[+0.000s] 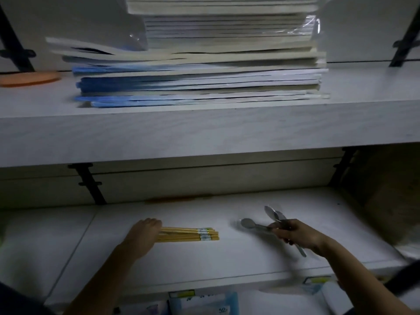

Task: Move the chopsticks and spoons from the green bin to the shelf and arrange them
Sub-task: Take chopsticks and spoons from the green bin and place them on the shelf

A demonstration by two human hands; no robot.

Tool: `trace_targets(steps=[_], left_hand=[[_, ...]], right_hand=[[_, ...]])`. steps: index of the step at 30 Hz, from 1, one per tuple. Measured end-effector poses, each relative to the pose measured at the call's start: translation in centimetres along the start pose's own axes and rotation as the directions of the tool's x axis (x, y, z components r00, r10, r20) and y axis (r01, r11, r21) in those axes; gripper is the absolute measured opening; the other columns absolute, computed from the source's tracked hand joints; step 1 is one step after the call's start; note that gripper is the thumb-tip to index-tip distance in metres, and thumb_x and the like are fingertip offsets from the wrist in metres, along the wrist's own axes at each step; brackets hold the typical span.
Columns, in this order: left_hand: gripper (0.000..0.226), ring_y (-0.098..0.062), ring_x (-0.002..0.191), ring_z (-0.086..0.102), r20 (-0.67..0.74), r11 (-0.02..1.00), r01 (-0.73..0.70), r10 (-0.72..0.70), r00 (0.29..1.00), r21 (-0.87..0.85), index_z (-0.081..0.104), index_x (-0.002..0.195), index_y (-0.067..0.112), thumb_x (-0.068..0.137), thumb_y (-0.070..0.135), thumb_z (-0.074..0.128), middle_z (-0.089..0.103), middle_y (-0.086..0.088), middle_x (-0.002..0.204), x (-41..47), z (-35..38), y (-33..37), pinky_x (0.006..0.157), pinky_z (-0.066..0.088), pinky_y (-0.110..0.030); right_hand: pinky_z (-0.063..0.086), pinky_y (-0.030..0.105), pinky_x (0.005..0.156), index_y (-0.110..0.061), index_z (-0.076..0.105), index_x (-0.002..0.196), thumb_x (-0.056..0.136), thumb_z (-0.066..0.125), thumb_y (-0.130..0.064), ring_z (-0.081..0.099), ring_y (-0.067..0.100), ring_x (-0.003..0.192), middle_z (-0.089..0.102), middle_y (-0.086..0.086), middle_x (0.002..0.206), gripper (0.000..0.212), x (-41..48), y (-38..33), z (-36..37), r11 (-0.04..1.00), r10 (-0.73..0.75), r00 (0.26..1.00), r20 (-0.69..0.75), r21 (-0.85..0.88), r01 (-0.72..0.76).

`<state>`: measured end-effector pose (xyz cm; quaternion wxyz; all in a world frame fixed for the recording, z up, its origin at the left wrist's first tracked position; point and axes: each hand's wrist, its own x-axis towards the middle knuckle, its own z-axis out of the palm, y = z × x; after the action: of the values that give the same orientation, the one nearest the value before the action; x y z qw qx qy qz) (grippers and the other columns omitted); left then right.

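Observation:
A bundle of yellow chopsticks (193, 234) lies flat on the lower white shelf (227, 258), tips pointing right. My left hand (142, 235) rests flat on the bundle's left end, fingers straight. To the right, my right hand (297, 235) grips a bunch of metal spoons (263, 223) by their handles. One bowl lies low near the shelf surface; the others fan upward. The handle ends stick out below my fist. The green bin is out of sight.
An upper shelf (204, 133) carries a tall stack of notebooks and paper (200, 64) and an orange disc (29, 79) at the left. Black brackets (91, 185) stand at the back. Price labels (181, 294) line the lower shelf's front edge.

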<state>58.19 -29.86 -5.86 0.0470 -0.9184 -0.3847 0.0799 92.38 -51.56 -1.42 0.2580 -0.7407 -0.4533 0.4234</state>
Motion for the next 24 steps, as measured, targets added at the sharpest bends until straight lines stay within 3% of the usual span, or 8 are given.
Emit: trace_targets(steps=[3,7,10,14,18,20,22,24], left_hand=[[0.023,-0.024,0.102,0.057,-0.047,0.999,-0.002,0.0,0.999,-0.052,0.06,0.105,0.01,0.085,0.007,0.05,0.062,-0.008,0.11,0.1,0.9,-0.5,0.086,0.04,-0.032],[0.027,-0.027,0.09,0.062,-0.063,0.995,0.017,-0.024,0.998,-0.096,0.066,0.094,0.01,0.068,0.014,0.068,0.067,-0.01,0.096,0.6,1.1,-0.6,0.078,0.047,-0.036],[0.028,-0.025,0.104,0.055,-0.087,0.995,0.014,-0.022,0.996,-0.101,0.06,0.107,0.011,0.08,0.016,0.055,0.06,-0.007,0.11,1.3,-0.6,1.5,0.087,0.04,-0.034],[0.027,-0.017,0.107,0.05,-0.114,0.993,0.031,-0.044,0.993,-0.109,0.055,0.112,0.017,0.089,0.019,0.043,0.056,-0.001,0.117,2.1,-2.3,5.1,0.089,0.035,-0.027],[0.031,-0.017,0.11,0.051,-0.151,0.985,0.069,-0.093,0.984,-0.157,0.054,0.119,0.017,0.092,0.022,0.04,0.056,0.0,0.12,2.2,-2.6,8.2,0.093,0.037,-0.029],[0.032,-0.023,0.1,0.059,-0.228,0.972,0.064,-0.117,0.967,-0.225,0.062,0.109,0.013,0.09,0.024,0.039,0.063,-0.004,0.11,1.9,-2.4,9.3,0.087,0.044,-0.032],[0.038,-0.026,0.074,0.065,-0.288,0.956,0.062,-0.147,0.946,-0.285,0.067,0.084,0.011,0.083,0.03,0.035,0.069,-0.007,0.084,1.0,-2.2,10.2,0.067,0.051,-0.033],[0.037,-0.023,0.056,0.062,-0.33,0.953,0.098,-0.194,0.924,-0.287,0.064,0.07,0.012,0.078,0.029,0.033,0.065,-0.004,0.066,-0.4,-2.0,11.0,0.052,0.049,-0.028]], right_hand=[[0.039,0.018,0.063,-0.006,0.062,0.104,0.095,0.047,-0.021,0.047,0.011,0.069,0.054,0.001,0.077,0.023,0.9,0.8,0.0,0.997,-0.014,0.997,-0.081,-0.072,0.008],[0.037,0.024,0.066,-0.009,0.059,0.092,0.096,0.047,-0.027,0.049,0.015,0.075,0.056,0.0,0.081,0.022,2.4,1.3,-0.6,0.971,-0.006,0.995,-0.103,-0.24,-0.019],[0.037,0.026,0.073,-0.003,0.058,0.107,0.096,0.045,-0.033,0.051,0.019,0.086,0.06,0.009,0.098,0.035,3.6,2.2,-1.0,0.925,0.027,0.996,-0.082,-0.375,-0.056],[0.039,0.027,0.071,-0.01,0.056,0.102,0.093,0.05,-0.028,0.057,0.026,0.097,0.062,0.014,0.11,0.021,4.8,3.1,-1.8,0.885,0.005,0.998,-0.066,-0.464,-0.035],[0.041,0.031,0.097,-0.011,0.051,0.126,0.088,0.058,-0.027,0.052,0.026,0.118,0.056,0.008,0.127,0.042,5.2,3.8,-3.2,0.837,-0.11,0.993,-0.049,-0.544,0.066],[0.043,0.033,0.091,-0.01,0.058,0.114,0.088,0.056,-0.025,0.055,0.026,0.112,0.06,0.008,0.118,0.031,5.2,3.8,-3.8,0.77,-0.221,0.975,-0.011,-0.615,0.168],[0.044,0.033,0.084,-0.01,0.063,0.103,0.087,0.054,-0.018,0.058,0.025,0.104,0.063,0.006,0.11,0.02,4.9,3.4,-3.8,0.765,-0.331,0.944,-0.014,-0.589,0.26],[0.044,0.03,0.086,-0.017,0.064,0.108,0.089,0.053,-0.021,0.056,0.019,0.105,0.061,-0.001,0.113,0.022,4.4,2.2,-3.0,0.78,-0.406,0.913,-0.023,-0.529,0.334]])
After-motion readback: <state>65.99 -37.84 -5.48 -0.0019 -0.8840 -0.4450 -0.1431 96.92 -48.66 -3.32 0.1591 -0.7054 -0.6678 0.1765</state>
